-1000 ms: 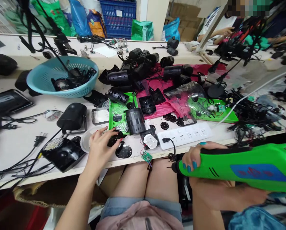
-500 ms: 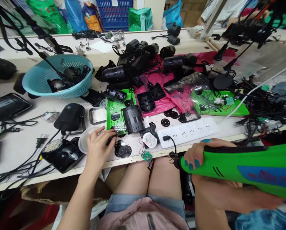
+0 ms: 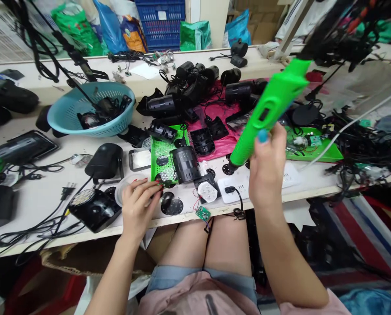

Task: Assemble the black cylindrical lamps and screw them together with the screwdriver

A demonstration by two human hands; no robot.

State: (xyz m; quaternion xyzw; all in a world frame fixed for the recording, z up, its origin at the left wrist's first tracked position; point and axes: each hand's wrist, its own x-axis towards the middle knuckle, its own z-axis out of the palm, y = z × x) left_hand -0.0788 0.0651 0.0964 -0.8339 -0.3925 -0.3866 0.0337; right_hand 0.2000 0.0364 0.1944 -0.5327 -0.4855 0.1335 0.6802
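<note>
My right hand is closed around a green electric screwdriver, held up over the bench with its tip pointing down-left near the white power strip. My left hand rests at the front edge of the bench, fingers pinched on something small I cannot make out, beside a black round disc and a clear round dish. A black cylindrical lamp housing stands on a green perforated tray just beyond it. A small green circuit board hangs at the bench edge.
A teal basket of black parts sits at back left. Black lamp housings lie piled on pink plastic. A second green tray, tangled cables at right, a black lamp and base at left.
My right hand has swung the green screwdriver up from beside my lap to above the bench. My left hand has drawn back slightly from the black disc, fingers pinched.
</note>
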